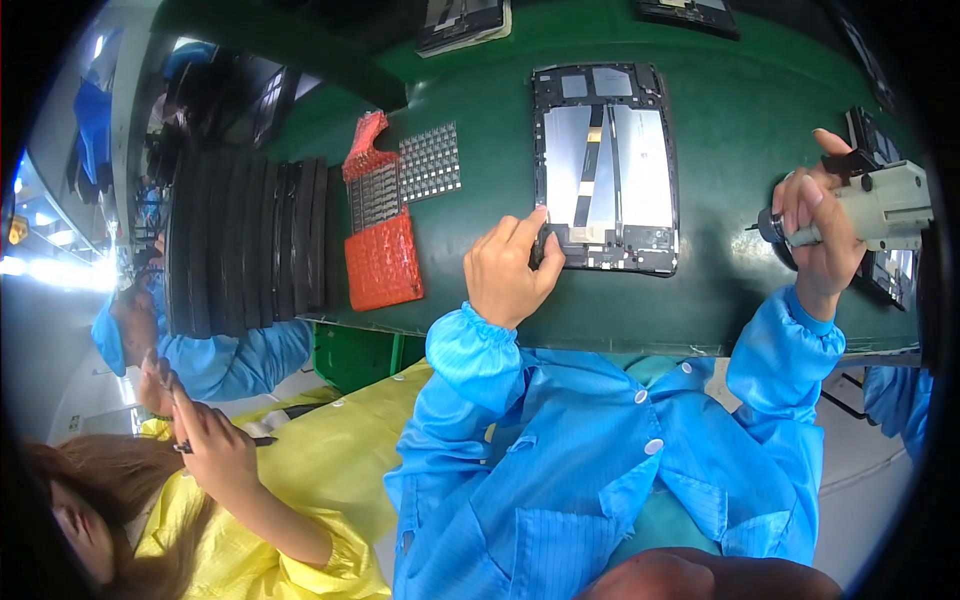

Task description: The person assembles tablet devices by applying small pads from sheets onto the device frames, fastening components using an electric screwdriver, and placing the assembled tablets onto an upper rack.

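Note:
An opened tablet (645, 150) with a black frame, silver inner plate and ribbon cables lies on the green bench in front of me. My left hand (510, 265) is at its lower left corner, thumb and forefinger closed on the dark edge there. Off to the right of the tablet, my right hand (825, 235) is wrapped round a light grey electric screwdriver (890, 205). Its dark tip points left, apart from the tablet. The right forefinger is raised, partly hidden by the tool's black upper part.
Left of the tablet lie grids of small metal parts (430, 162) and red bubble wrap (385, 262). Black upright slabs (245, 245) stand in a row farther left. More opened tablets (462, 22) lie at the far edge and right. A co-worker in yellow (330, 470) sits close on my left.

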Demonstrator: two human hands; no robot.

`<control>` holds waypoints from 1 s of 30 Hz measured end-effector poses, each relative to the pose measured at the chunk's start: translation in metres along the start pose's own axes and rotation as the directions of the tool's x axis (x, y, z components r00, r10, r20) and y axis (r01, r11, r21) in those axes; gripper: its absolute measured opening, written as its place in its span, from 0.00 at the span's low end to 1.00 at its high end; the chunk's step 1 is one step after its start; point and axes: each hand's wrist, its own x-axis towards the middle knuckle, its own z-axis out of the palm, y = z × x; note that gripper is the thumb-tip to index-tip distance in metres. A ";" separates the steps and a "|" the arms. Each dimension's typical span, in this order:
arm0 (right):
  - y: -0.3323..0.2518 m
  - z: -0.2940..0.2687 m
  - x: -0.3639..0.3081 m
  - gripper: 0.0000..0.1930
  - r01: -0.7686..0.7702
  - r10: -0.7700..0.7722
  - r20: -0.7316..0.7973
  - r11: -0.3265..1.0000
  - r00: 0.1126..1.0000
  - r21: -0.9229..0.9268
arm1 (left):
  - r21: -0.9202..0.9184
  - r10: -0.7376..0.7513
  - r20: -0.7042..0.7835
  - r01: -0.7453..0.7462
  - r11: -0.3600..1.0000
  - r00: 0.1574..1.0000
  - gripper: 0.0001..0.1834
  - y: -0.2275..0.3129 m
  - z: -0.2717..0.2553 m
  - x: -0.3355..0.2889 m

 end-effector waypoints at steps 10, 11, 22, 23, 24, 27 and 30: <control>0.002 0.005 -0.004 0.23 -0.039 0.038 -0.030 0.999 0.999 -0.032 | -0.068 0.002 -0.090 -0.008 0.998 0.996 0.14 -0.006 0.013 -0.003; 0.001 0.005 -0.005 0.23 -0.021 0.020 -0.024 0.999 1.000 -0.039 | -0.069 -0.001 -0.087 -0.005 0.998 0.996 0.14 -0.005 0.013 -0.002; 0.001 0.006 -0.004 0.23 -0.071 0.065 -0.066 0.993 0.996 -0.092 | -0.572 -0.451 -0.026 0.356 0.739 0.892 0.12 -0.033 -0.003 -0.032; 0.001 0.005 -0.005 0.23 -0.071 0.066 -0.055 0.993 0.996 -0.090 | -0.524 -0.450 -0.043 0.363 0.770 0.892 0.12 -0.040 -0.003 -0.039; 0.001 0.005 -0.004 0.23 -0.069 0.065 -0.042 0.994 0.997 -0.087 | -0.524 -0.450 -0.046 0.362 0.771 0.892 0.12 -0.042 -0.004 -0.043; -0.001 0.007 -0.002 0.23 -0.094 0.091 -0.031 0.989 0.995 -0.114 | -0.450 -0.467 -0.090 0.382 0.807 0.880 0.11 -0.041 -0.007 -0.051; 0.003 0.005 -0.003 0.24 -0.126 0.125 -0.017 0.988 0.992 -0.085 | -0.479 -0.523 -0.069 0.432 0.764 0.849 0.11 -0.032 -0.013 -0.050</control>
